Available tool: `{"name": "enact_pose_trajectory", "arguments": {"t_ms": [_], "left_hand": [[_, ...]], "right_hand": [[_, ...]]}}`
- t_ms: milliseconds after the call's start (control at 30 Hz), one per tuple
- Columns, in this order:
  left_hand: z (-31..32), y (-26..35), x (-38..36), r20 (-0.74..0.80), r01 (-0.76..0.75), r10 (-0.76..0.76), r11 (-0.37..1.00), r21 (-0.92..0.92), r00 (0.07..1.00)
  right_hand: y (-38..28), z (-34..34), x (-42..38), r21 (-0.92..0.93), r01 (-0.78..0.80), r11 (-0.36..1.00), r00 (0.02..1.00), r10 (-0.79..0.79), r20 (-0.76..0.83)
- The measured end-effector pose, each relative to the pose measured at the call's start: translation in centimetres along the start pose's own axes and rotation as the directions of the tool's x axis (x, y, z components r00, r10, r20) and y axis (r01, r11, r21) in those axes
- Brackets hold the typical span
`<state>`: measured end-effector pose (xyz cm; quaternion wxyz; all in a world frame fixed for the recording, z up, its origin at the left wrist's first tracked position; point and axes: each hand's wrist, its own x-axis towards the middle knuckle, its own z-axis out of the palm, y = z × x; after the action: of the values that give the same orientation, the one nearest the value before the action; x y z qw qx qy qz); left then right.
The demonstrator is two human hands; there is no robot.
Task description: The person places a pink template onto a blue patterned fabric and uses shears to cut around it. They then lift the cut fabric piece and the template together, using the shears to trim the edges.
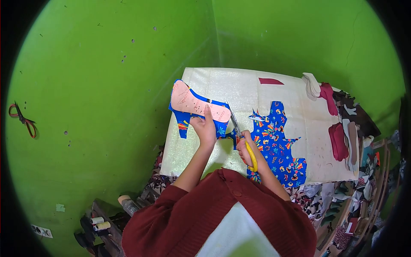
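Observation:
My left hand [205, 127] grips a pink sole-shaped template [195, 103] together with a piece of blue patterned fabric [183, 118] beneath it, thumb on top of the template. Dark marks and writing cover the template. In my right hand [247, 147] is a pair of scissors [252, 159] with yellow on the handle. Their blades point up and away from me, beside the rounded right end of the template, at the fabric's edge. A larger sheet of the blue patterned fabric [276, 143], its edges jagged with cut-outs, lies on the white table [214, 79] at the right.
Stacks of maroon pieces [338, 142] and off-white pieces [312, 85] lie along the table's right side. A maroon scrap [270, 81] is near the far edge. Red-handled scissors [23, 120] hang on the green wall. Fabric scraps [314, 201] and thread spools [102, 225] sit below.

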<state>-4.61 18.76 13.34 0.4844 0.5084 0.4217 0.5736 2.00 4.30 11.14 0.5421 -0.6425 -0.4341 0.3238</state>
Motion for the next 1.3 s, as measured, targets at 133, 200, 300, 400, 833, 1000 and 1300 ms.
{"name": "enact_pose_trajectory", "arguments": {"t_ms": [133,200,300,400,833,1000,1300], "left_hand": [[0.0,-0.4,0.0,0.011,0.063,-0.063,0.995,-0.081,0.998],[0.1,-0.8,0.0,0.014,0.054,-0.053,0.992,-0.113,0.999],[0.0,-0.8,0.4,0.027,0.040,-0.037,0.991,-0.131,0.999],[0.0,-0.4,0.3,0.064,0.051,-0.040,0.982,-0.182,0.997],[-0.7,0.0,0.7,0.199,0.080,-0.054,0.989,-0.127,0.978],[-0.8,-0.1,0.6,0.183,0.046,-0.024,0.992,-0.114,0.983],[-1.1,0.5,0.9,0.199,0.070,-0.048,0.992,-0.104,0.979]], "right_hand": [[-0.8,0.1,-0.4,0.079,-0.074,0.994,0.997,0.073,0.019],[-0.9,0.0,-0.6,0.075,-0.082,0.994,0.997,0.082,0.012],[-0.6,0.1,-0.6,0.082,-0.066,0.994,0.998,0.065,0.013],[-0.5,-0.2,-0.8,0.059,-0.034,0.998,0.999,0.034,0.001],[-0.8,-1.1,-1.3,0.168,-0.247,0.954,0.959,0.215,0.187],[-1.4,-1.2,-1.2,0.181,-0.236,0.955,0.959,0.199,0.201],[-0.9,-1.2,-1.7,0.056,-0.173,0.983,0.974,0.162,0.157]]}}
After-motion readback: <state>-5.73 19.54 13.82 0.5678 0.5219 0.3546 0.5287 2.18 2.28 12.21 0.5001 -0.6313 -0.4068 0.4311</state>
